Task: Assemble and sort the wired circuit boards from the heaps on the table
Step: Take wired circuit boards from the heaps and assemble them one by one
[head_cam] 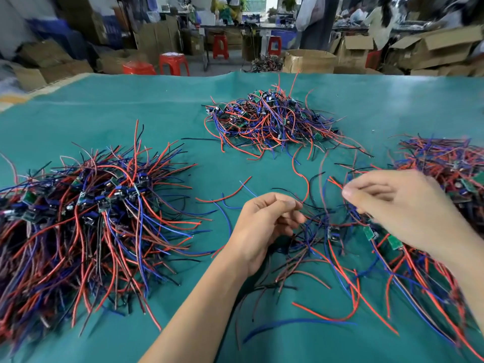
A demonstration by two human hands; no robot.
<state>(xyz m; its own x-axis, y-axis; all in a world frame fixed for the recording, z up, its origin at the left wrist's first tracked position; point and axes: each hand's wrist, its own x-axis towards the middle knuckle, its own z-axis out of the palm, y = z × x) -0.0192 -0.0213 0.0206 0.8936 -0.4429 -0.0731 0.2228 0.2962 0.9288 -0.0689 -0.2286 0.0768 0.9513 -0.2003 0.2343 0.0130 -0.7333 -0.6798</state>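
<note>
Left hand [264,224]: fingers curled, thumb and forefinger tips closed together at the near end of a red wire [305,184] that arcs up and away; looks like a pinch on it, though the exact contact pt is small and hard to confirm. Right hand [400,205]: fingers bent, tips bunched at red and blue strands just beside the left hand; blurred, so cannot tell for certain what it holds; a few small green boards [370,233] lie under its wrist.

Between and below both hands: loose tangle [322,247] of red, blue, black wires w/ boards attached, spread on the green table cover [125,106]; judged the batch in work.

Outward: big heap at left [99,213], wires lying roughly one way, boards clustered in the middle; judged sorted stock. Far heap [269,121] at centre, jumbled; judged unsorted. Third heap at right [445,169], partly cut off by frame edge; status unclear.

Progress, est.: well under way, not near done; left heap sizeable, but far heap and near tangle remain. Risk: strands snagging neighbours on lift.
</note>
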